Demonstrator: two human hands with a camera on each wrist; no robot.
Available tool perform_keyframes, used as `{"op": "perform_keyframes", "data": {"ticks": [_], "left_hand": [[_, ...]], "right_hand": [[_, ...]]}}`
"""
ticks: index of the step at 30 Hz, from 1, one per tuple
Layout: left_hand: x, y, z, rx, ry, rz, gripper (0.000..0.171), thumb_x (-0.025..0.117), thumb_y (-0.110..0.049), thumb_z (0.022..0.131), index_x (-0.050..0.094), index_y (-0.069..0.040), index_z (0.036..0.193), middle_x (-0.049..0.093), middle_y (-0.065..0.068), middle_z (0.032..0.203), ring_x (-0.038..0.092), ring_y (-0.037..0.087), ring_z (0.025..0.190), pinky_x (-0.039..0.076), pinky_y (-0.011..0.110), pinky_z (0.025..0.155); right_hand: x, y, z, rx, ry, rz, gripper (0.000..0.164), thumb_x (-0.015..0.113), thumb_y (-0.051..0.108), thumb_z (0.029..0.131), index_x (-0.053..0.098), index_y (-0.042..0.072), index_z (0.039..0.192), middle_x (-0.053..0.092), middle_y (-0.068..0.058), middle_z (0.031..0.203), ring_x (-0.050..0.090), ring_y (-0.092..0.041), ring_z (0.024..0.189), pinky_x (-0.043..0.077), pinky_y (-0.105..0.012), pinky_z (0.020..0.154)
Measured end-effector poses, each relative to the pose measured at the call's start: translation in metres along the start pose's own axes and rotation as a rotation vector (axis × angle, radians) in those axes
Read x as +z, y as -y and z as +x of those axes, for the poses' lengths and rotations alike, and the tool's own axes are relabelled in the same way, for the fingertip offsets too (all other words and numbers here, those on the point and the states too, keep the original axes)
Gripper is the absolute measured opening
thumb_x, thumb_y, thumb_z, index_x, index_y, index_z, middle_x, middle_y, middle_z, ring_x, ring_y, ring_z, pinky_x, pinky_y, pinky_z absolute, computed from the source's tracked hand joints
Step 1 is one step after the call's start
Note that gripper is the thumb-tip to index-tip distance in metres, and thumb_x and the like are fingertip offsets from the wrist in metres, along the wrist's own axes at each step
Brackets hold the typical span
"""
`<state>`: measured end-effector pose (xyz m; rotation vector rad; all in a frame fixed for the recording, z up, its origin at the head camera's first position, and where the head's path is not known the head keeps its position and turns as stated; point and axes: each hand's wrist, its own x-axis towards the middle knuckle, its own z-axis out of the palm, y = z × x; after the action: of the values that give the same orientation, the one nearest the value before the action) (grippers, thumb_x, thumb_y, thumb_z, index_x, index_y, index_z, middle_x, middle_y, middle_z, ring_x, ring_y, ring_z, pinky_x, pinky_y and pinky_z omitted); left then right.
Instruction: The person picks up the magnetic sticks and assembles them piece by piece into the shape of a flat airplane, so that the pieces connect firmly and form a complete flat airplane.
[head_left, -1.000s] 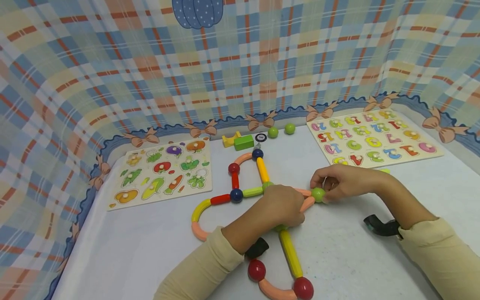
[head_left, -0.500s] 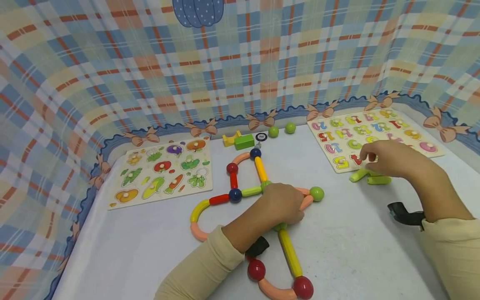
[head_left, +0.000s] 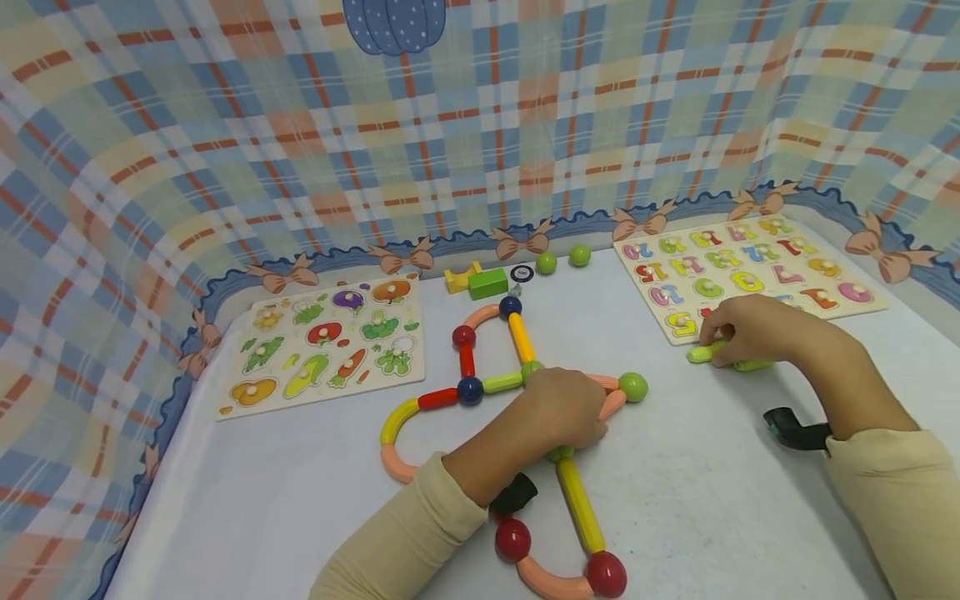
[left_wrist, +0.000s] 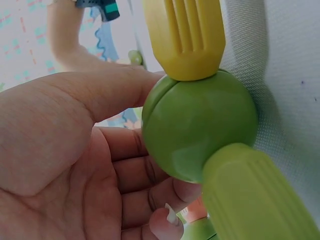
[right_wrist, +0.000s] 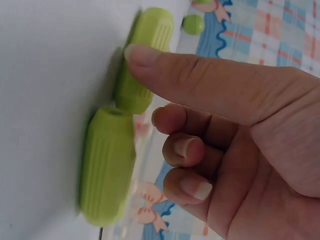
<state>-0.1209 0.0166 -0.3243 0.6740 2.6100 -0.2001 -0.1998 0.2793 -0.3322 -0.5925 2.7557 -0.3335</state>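
Observation:
My left hand [head_left: 566, 408] reaches over a figure of toy building rods and balls lying on the table. In the left wrist view its thumb and fingers grip a green ball [left_wrist: 200, 125], which joins a yellow rod [left_wrist: 190, 40] and a light green rod [left_wrist: 255, 195]. At the right, my right hand [head_left: 765, 325] pinches a short light green rod [right_wrist: 160, 30], thumb laid across it. A second light green rod [right_wrist: 107, 165] lies end to end beside it on the white cloth. A lime ball [head_left: 633, 387] with peach rods [head_left: 612, 405] marks the figure's right tip.
A vegetable puzzle board [head_left: 322, 346] lies at left, a number puzzle board [head_left: 750, 275] at back right, just behind my right hand. Along the back sit a green block [head_left: 488, 284], a yellow piece [head_left: 462, 277] and loose green balls [head_left: 546, 263]. A plaid curtain [head_left: 480, 125] rises behind.
My right hand has left the lime ball, moved right to the loose light green rods, and come down to take one between thumb and fingers. The left hand has stayed in place.

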Motion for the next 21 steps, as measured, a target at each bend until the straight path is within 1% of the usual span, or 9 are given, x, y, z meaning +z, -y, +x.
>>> {"op": "perform_keyframes", "data": {"ticks": [4,6,10,14,18,21], "left_hand": [[0.001,0.001,0.001,0.014,-0.005,-0.006,0.025,0.058,-0.045,0.084,0.062,-0.021,0.089,0.054,-0.003,0.062,0.051,0.014,0.058,0.039,0.025,0.051],[0.001,0.002,0.002,0.013,-0.006,-0.009,0.025,0.059,-0.045,0.083,0.062,-0.021,0.09,0.055,-0.003,0.063,0.051,0.014,0.059,0.039,0.025,0.051],[0.0,0.002,0.002,0.006,-0.007,0.001,0.025,0.058,-0.045,0.084,0.062,-0.021,0.087,0.054,-0.003,0.063,0.051,0.014,0.059,0.039,0.026,0.05],[-0.001,0.001,0.001,-0.004,0.008,-0.004,0.026,0.058,-0.046,0.083,0.062,-0.021,0.09,0.055,-0.003,0.063,0.051,0.014,0.058,0.039,0.025,0.051],[-0.001,0.002,0.001,-0.015,0.021,-0.023,0.027,0.059,-0.046,0.083,0.061,-0.021,0.092,0.055,-0.003,0.063,0.052,0.014,0.057,0.04,0.025,0.051],[0.0,0.002,0.001,-0.014,0.026,-0.028,0.027,0.059,-0.046,0.083,0.061,-0.021,0.092,0.055,-0.003,0.063,0.052,0.014,0.057,0.04,0.025,0.051]], "right_hand": [[0.002,0.015,0.001,-0.019,0.035,-0.023,0.018,0.077,0.016,0.07,0.067,0.02,0.085,0.05,0.001,0.072,0.043,-0.017,0.068,0.036,-0.032,0.057],[0.004,0.024,0.003,-0.046,0.039,-0.051,0.017,0.075,0.015,0.072,0.067,0.021,0.085,0.05,0.001,0.07,0.044,-0.016,0.066,0.036,-0.031,0.056],[0.01,0.041,0.007,-0.126,0.009,-0.087,0.016,0.071,0.011,0.074,0.067,0.023,0.085,0.05,0.005,0.067,0.043,-0.013,0.062,0.036,-0.03,0.056],[0.013,0.054,0.011,-0.209,-0.028,-0.097,0.019,0.069,0.007,0.074,0.067,0.024,0.084,0.047,0.007,0.063,0.042,-0.011,0.061,0.035,-0.029,0.057],[0.014,0.059,0.011,-0.23,-0.072,-0.125,0.02,0.069,0.006,0.074,0.067,0.023,0.084,0.045,0.007,0.062,0.041,-0.01,0.06,0.033,-0.028,0.056],[0.016,0.064,0.01,-0.243,-0.087,-0.119,0.02,0.07,0.005,0.075,0.068,0.022,0.086,0.048,0.008,0.065,0.042,-0.01,0.061,0.035,-0.028,0.057]]}}
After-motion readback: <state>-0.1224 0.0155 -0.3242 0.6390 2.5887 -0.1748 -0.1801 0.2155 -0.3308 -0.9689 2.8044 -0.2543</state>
